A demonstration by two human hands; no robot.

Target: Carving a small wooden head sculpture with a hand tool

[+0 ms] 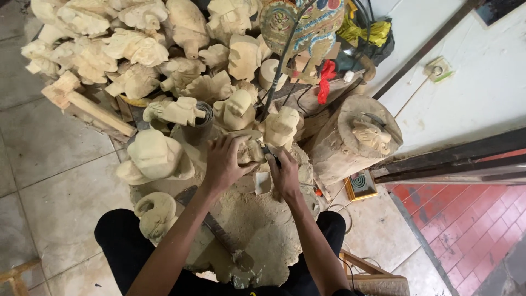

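Between both sets of fingers, on the sawdust-covered wooden block (pixel 257 219): one pale carved wooden piece (pixel 251 151). Left hand (pixel 223 163) fingers wrapped over it, grasping. Right hand (pixel 285 174) fingers clenched on one dark-handled carving tool (pixel 269 153), tip at the piece. Just above the fingers: three carved heads (pixel 236 109) standing upright. Farther above: heap of unfinished carvings (pixel 131 44), too many to count. Right of the fingers: one stump (pixel 359 137). Below the left wrist: one long blade (pixel 213 225).
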